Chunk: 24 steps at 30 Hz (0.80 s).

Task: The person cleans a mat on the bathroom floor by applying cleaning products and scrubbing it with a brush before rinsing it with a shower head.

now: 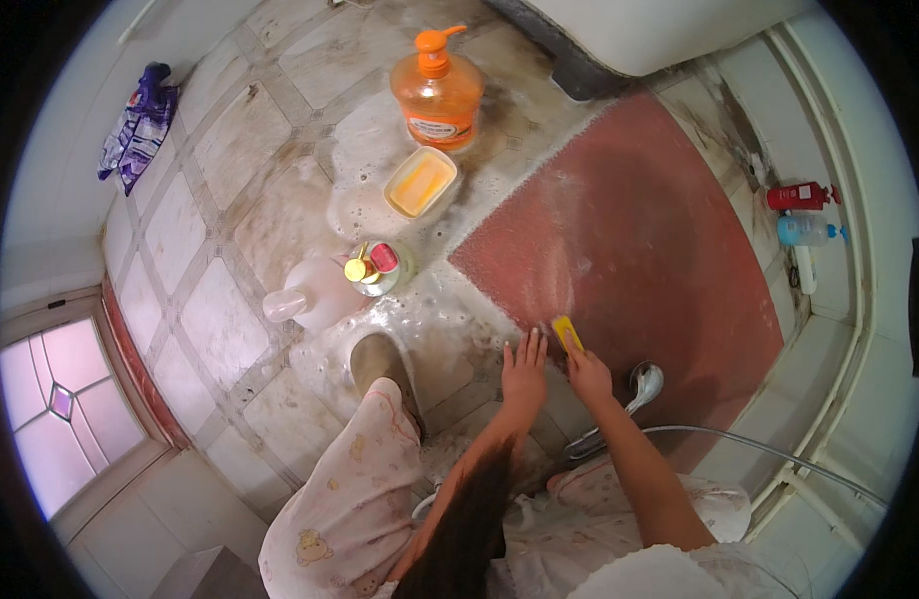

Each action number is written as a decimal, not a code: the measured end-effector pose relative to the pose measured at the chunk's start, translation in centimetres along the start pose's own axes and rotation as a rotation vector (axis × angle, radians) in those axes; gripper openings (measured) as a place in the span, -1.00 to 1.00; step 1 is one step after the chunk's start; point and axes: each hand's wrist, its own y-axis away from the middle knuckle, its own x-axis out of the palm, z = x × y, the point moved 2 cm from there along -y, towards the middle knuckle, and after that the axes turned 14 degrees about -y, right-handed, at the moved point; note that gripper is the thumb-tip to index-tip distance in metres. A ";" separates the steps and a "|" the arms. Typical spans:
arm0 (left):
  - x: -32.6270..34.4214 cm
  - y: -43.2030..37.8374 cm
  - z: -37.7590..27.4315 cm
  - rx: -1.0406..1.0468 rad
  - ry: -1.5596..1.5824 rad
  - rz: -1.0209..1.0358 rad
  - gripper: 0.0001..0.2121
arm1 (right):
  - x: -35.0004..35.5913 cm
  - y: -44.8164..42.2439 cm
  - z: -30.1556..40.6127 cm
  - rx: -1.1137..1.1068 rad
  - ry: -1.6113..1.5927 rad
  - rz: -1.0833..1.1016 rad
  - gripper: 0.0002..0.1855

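Observation:
My right hand (588, 372) grips a yellow brush (568, 333) against the near edge of a wet red mat (639, 224); its bristles cannot be made out. Beside it, my left hand (525, 371) rests with spread fingers at the mat's edge, holding nothing. A shower head (646, 385) with a metal hose lies right of my right forearm, on the mat. Beyond my hands are a dish with yellow soap (420, 183), an orange pump bottle (437, 97), a clear bottle with a gold pump (373, 269) and a whitish pump bottle (325, 296).
Suds cover part of the tiled floor (235, 157). A white tub or appliance (631, 30) on a dark base stands at the top. Red and blue pump bottles (800, 196) are by the right wall, near pipes (856, 224). A purple packet (141, 127) lies at the left.

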 end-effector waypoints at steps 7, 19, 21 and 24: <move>2.7 1.2 -1.5 -0.048 -0.084 -0.161 -0.35 | -2.9 -12.6 6.9 -0.094 -0.072 -0.147 -0.51; 1.6 2.7 1.8 -0.154 0.031 -0.100 -0.40 | 1.6 -2.6 1.0 -0.186 0.038 0.008 -0.45; 1.7 2.7 1.3 -0.175 0.048 -0.233 -0.42 | 0.3 -8.0 5.1 -0.324 -0.042 -0.171 -0.51; 3.5 3.2 1.4 -0.163 -0.023 -0.173 -0.36 | 0.6 -13.7 10.9 -0.239 -0.127 -0.087 -0.50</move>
